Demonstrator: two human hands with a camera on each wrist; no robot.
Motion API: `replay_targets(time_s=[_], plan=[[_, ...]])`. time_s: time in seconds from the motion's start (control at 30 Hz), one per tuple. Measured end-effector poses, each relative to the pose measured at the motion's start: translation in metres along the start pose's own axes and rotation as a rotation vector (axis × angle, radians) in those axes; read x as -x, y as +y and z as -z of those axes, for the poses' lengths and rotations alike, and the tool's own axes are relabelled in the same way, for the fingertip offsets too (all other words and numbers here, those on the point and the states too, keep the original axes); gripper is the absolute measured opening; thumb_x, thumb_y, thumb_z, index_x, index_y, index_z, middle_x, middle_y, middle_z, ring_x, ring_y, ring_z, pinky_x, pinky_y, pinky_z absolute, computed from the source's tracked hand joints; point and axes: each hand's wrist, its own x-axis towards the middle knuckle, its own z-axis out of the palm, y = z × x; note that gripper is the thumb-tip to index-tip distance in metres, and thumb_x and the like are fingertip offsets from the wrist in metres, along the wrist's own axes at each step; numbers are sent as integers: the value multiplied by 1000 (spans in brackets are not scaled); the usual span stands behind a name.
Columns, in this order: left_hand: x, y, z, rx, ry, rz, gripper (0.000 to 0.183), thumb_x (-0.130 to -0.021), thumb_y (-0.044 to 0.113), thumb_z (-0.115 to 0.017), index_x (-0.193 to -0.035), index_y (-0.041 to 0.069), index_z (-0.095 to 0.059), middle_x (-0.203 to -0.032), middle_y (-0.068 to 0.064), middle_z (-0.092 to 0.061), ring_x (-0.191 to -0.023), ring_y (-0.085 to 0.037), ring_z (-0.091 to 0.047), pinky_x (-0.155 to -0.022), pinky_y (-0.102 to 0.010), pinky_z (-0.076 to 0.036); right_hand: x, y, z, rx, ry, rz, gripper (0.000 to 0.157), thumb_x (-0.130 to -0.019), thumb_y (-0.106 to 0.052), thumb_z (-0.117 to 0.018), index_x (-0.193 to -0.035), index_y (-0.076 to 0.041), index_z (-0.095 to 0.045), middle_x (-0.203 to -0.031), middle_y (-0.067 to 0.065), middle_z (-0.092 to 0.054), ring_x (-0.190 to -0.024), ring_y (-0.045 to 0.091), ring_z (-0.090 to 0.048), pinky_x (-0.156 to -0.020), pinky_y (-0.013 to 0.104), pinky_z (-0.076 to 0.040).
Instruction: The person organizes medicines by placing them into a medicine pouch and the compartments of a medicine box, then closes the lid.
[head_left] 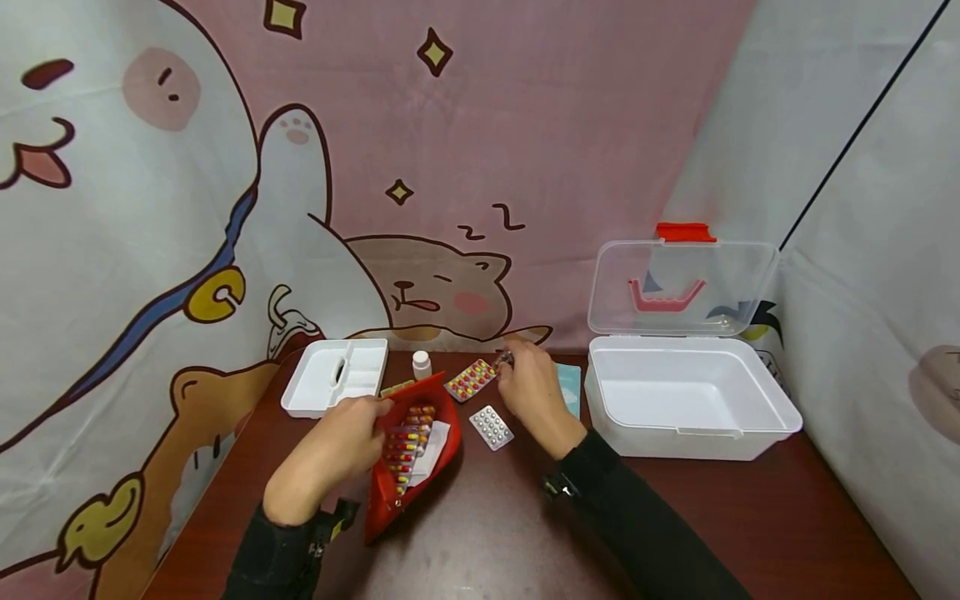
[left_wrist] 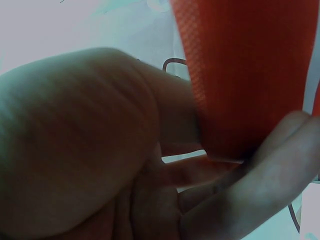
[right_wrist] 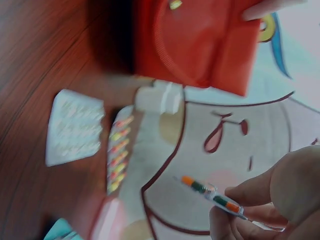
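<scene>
My left hand grips the upper left edge of a red pouch, which stands tilted and gapes open. Inside it are capsule blister packs and a white piece that looks like paper. The left wrist view shows the red material between thumb and fingers. Beyond the pouch, my right hand is raised near the back of the table. In the right wrist view its thumb and fingers pinch a blister pack of orange-and-green capsules. A red-and-yellow capsule blister pack and a silver tablet blister pack lie nearby.
A white compartment tray sits at the back left, with a white bottle to its right. At the right stands a white box, its clear lid raised. A light blue packet lies beside the box. Printed cloth hangs behind.
</scene>
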Motion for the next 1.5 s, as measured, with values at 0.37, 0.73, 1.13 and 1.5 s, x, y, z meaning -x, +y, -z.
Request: replay_targets(time_s=[0.37,0.73,1.13,1.5], plan=[[-1,0,0,5,-2,-2,45,-100,3,-67,-144,-4,-70,-141,-24,-73,-109,-28,-68,-88,-45,-61,12,-47,22,-208,-11,-17,30,-97,-13,-76,-126,-9,-81,-101,8,-81,-83,24,-72,-74,41,-55],[0,0,1,-19,6,-11,45,-99,4,-67,-143,-4,-70,-140,-23,-73,-121,-31,-71,-105,-57,-59,20,-71,29,-333,-307,-75,21,-100,-20,-77,-120,-19,-83,-106,2,-79,-77,16,-59,-69,31,-48],[-1,0,2,-14,-4,-16,44,-99,4,-67,-143,-2,-71,-138,-21,-74,-110,-28,-69,-97,-51,-60,29,-81,10,-296,-487,-32,23,-100,-18,-78,-122,-13,-82,-113,4,-78,-100,20,-65,-86,37,-55],[0,0,2,7,1,-25,44,-98,1,-68,-141,-3,-72,-134,-22,-75,-96,-26,-65,-75,-38,-55,35,-93,-13,-196,-457,-53,37,-99,-17,-80,-132,-2,-78,-129,15,-80,-122,34,-73,-107,52,-58]])
